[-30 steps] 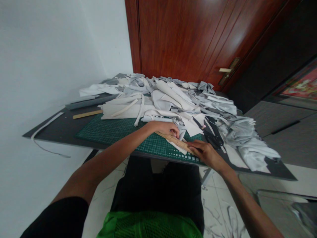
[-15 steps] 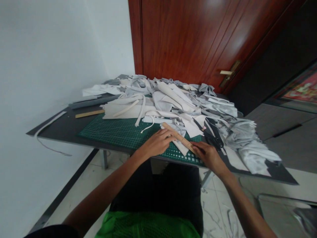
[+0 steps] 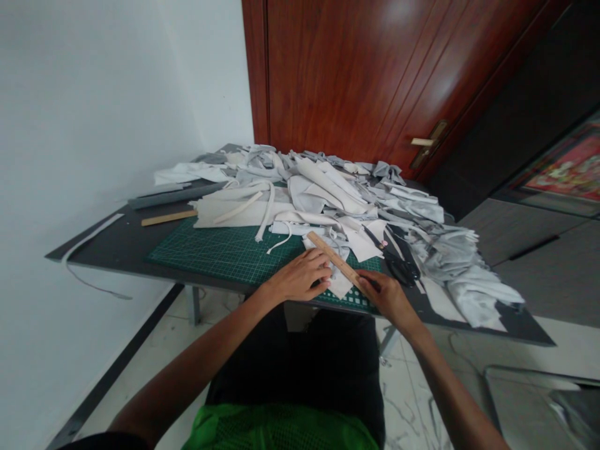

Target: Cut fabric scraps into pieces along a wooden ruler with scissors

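Head view: the right hand (image 3: 387,297) holds a wooden ruler (image 3: 334,259) in a narrow grip, over a white scrap (image 3: 340,282) on a green cutting mat (image 3: 220,259). The left hand (image 3: 299,276) lies open at the ruler's 9 o'clock.

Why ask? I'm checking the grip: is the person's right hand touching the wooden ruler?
Touching. The head view shows the right hand with its fingertips resting on the lower end of the wooden ruler, with no gap between them.
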Demonstrator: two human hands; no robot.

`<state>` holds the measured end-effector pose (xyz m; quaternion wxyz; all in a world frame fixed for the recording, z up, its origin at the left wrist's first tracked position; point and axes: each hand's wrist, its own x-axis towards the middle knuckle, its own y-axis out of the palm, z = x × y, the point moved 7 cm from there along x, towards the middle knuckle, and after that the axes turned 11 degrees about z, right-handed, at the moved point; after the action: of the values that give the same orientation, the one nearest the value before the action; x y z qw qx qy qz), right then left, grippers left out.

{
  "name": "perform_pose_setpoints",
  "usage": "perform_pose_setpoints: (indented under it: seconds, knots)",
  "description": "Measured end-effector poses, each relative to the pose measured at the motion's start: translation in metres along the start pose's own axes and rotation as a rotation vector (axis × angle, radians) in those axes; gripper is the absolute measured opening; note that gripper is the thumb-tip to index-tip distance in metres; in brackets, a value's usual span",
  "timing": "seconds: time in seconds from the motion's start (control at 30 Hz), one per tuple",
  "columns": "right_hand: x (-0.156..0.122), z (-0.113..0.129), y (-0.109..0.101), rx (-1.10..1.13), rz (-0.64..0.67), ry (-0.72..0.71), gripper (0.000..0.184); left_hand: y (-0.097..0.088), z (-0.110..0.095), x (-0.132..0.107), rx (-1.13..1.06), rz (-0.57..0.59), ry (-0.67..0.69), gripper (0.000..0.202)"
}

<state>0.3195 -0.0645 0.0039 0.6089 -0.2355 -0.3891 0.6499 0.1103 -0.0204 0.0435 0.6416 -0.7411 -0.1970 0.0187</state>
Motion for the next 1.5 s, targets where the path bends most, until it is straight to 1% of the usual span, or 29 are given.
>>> perform_pose_setpoints:
  seconds: [0.1,0.23,0.33,0.43,0.53,0.7,0.83,1.0,1.2,1.3,1.4,1.5]
  knots:
    - [-0.001,-0.003,0.001,-0.030,-0.002,0.020,0.034,-0.003,0.003,-0.005,-0.024,0.018,0.028,0.016]
    - [-0.002,-0.004,0.001,-0.060,0.004,0.049,0.035,-0.006,0.011,-0.016,-0.024,0.083,0.011,0.019]
    - [-0.004,0.003,0.002,-0.057,0.012,0.035,0.035,-0.006,0.018,-0.024,-0.035,0.091,-0.029,0.019]
    - [-0.007,0.016,0.006,-0.046,0.061,-0.019,0.034,-0.003,0.022,-0.028,-0.042,0.075,-0.051,0.020]
    - [-0.010,0.024,0.010,-0.063,0.092,-0.044,0.035,0.000,0.023,-0.028,-0.043,0.063,-0.052,0.022]
    - [-0.010,0.027,0.012,-0.052,0.145,-0.091,0.038,0.001,0.023,-0.027,-0.041,0.045,-0.042,0.023]
    - [-0.010,0.030,0.014,-0.051,0.175,-0.083,0.040,-0.001,0.022,-0.027,-0.040,0.042,-0.036,0.021]
    - [-0.013,0.044,0.018,-0.054,0.244,-0.073,0.040,0.000,0.020,-0.027,-0.022,0.061,-0.014,0.020]
    - [-0.004,0.056,0.024,-0.106,0.257,-0.062,0.039,0.003,0.021,-0.026,-0.021,0.069,-0.006,0.022]
    - [0.000,0.062,0.029,-0.126,0.254,-0.078,0.039,0.001,0.020,-0.025,-0.019,0.078,-0.007,0.020]
    - [0.002,0.068,0.032,-0.149,0.252,-0.096,0.038,-0.004,0.020,-0.025,-0.027,0.042,-0.013,0.017]
    - [0.002,0.071,0.033,-0.147,0.267,-0.129,0.038,-0.007,0.021,-0.025,-0.084,0.018,-0.013,0.017]
